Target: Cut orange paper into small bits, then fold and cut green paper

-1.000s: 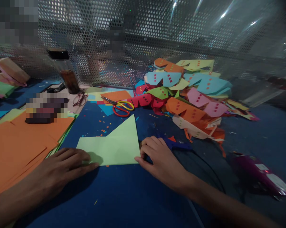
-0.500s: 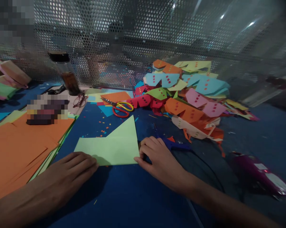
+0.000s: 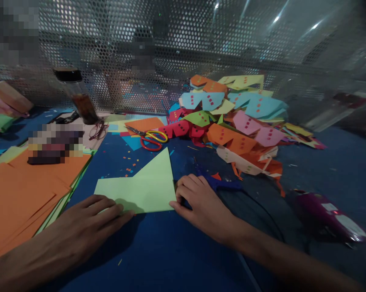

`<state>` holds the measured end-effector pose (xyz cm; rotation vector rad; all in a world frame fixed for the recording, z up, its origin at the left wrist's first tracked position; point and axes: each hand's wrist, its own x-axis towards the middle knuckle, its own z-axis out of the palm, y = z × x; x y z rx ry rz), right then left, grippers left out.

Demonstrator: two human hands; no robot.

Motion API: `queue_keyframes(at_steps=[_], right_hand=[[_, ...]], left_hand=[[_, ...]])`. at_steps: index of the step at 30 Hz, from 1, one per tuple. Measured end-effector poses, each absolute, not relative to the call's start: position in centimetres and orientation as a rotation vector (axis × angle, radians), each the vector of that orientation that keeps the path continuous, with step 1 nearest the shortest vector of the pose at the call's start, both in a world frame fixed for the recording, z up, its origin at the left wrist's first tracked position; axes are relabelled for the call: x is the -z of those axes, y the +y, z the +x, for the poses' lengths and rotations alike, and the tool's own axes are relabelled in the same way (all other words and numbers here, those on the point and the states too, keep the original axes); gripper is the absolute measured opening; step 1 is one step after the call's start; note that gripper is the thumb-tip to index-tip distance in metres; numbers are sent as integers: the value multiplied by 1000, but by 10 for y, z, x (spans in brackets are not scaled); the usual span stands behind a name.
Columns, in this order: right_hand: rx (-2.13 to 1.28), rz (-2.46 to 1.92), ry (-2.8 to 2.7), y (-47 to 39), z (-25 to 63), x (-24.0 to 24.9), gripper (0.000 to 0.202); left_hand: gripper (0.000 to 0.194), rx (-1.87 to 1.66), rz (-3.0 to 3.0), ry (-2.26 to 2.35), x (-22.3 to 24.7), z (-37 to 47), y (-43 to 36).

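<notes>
A folded sheet of light green paper (image 3: pixel 149 190) lies on the blue table, a pointed flap rising at its far right. My left hand (image 3: pixel 94 215) rests over its near left corner, fingers stretched and lying flat, thumb along the near edge. At the right edge, my right hand (image 3: pixel 197 198) has curled fingers and a thumb closed at the near right corner of the paper. Just beyond my right hand is a blue glue gun (image 3: pixel 222 183) with a black cable. Scissors (image 3: pixel 152 140) with red and yellow handles lie open past the paper.
Behind stands a perforated metal panel (image 3: pixel 116 52). Cut, dotted paper shapes (image 3: pixel 237 138) are heaped at the back right. Orange sheets (image 3: pixel 18 198) are stacked at left, near a bottle of dark liquid (image 3: pixel 84 106) and glasses (image 3: pixel 98 129). A purple device (image 3: pixel 328 213) lies at right.
My left thumb has slid right along the paper's near edge, away from the fingers. My right hand keeps its place at the right edge. The view has shifted slightly.
</notes>
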<state>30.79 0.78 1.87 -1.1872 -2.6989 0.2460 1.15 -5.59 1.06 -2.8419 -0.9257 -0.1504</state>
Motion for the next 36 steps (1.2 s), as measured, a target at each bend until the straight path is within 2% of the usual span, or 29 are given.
queue_keyframes(at_steps=[7, 18, 26, 30, 36], right_hand=[[-243, -1189, -2702, 8, 307, -19, 18], [-260, -1206, -2686, 6, 307, -18, 19], [-250, -1171, -2409, 1, 309, -33, 14], [-326, -1028, -2526, -4, 293, -45, 1], [-434, -978, -2637, -5, 263, -36, 2]], left_hand=[[45, 118, -2854, -930, -12, 18, -53], [59, -57, -2910, -919, -13, 26, -43], [51, -6, -2935, -870, -7, 26, -37], [50, 55, -2938, -870, -7, 25, -38], [43, 92, -2923, -877, -4, 25, -39]])
